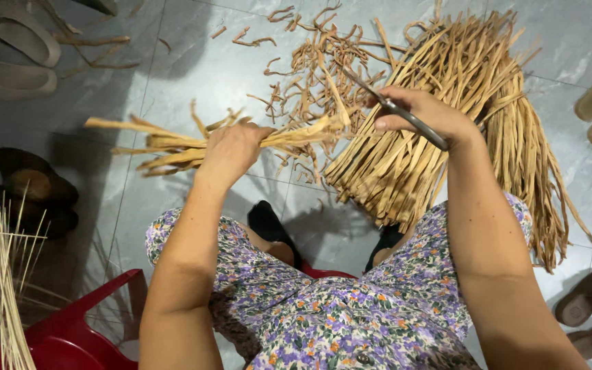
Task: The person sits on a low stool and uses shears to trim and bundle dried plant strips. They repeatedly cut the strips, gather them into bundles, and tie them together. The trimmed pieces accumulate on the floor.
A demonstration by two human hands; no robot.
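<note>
Left hand (231, 149): closed around a bunch of dried plant strips (166, 145), held level above the tiled floor (173, 75) | Right hand (425, 115): gripping scissors (395, 109), blades at the bunch's far end | Large strip bundle (460, 123): lying beside right knee | Curled offcuts (310, 65): scattered on floor beyond.

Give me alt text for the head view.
Left hand grips a bunch of dried strips while the right hand holds scissors at its end, above a large strip pile on the tiled floor.
</note>
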